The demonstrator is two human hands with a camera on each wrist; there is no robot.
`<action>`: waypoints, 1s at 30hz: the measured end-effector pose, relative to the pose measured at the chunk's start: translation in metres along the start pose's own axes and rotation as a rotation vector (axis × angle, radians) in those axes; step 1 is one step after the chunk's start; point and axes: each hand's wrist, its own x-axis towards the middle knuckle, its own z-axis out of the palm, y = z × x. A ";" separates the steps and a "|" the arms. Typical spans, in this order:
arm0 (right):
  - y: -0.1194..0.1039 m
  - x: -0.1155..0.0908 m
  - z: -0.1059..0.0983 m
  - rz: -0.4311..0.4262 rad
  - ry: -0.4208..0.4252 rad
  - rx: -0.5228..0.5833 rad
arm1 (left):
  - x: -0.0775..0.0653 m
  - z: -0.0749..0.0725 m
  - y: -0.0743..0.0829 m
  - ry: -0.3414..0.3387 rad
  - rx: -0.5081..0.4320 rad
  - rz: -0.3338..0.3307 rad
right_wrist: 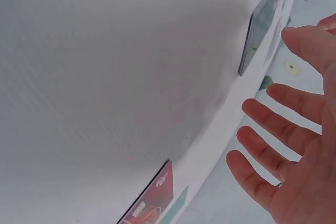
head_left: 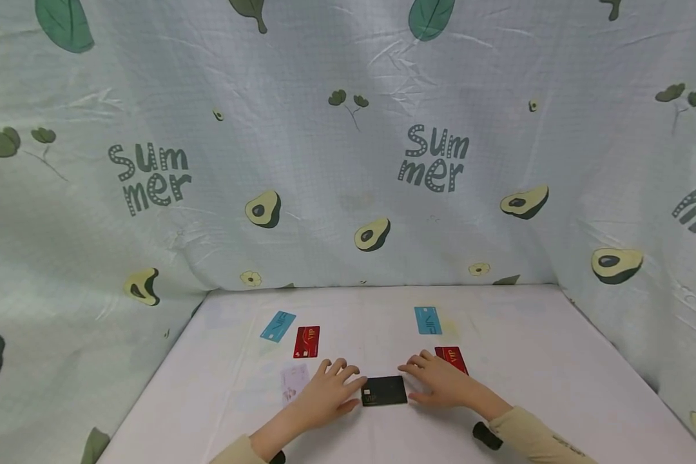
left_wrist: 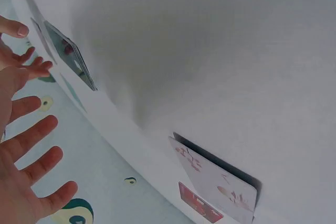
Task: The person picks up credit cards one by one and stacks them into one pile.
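Left grip (head_left: pixel 328 393), right grip (head_left: pixel 437 381): both released | black card (head_left: pixel 385 391) between them | we judge it may slide, if one pushes first

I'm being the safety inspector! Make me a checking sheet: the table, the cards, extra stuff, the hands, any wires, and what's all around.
Surface: white tabletop, looks flat.
Job's things: black VIP card between the hands; left blue VIP card, left red VIP card and flower-print card on the left; right blue VIP card and right red VIP card, partly hidden, on the right.
Clutter: black object by the right sleeve; can't tell what.
Grippers: left hand and right hand, holding nothing.
Cables: nothing seen.
Surroundings: pale sheet printed with avocados, leaves and "Summer".
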 end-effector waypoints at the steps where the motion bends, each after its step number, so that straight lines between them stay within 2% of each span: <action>1: 0.000 0.000 -0.001 -0.003 0.009 0.001 | -0.002 -0.001 -0.001 0.006 -0.006 -0.004; 8: 0.000 0.000 0.000 -0.012 0.064 0.030 | -0.023 -0.002 -0.005 0.026 -0.050 -0.008; 18: -0.014 0.012 0.001 0.006 0.094 0.076 | -0.056 -0.005 -0.015 -0.073 -0.026 -0.095; 24: -0.026 0.025 0.004 -0.035 0.102 0.059 | -0.071 -0.002 -0.031 -0.114 -0.056 -0.123; 30: -0.043 0.038 0.005 -0.052 0.090 0.047 | -0.083 0.002 -0.055 -0.105 -0.080 -0.134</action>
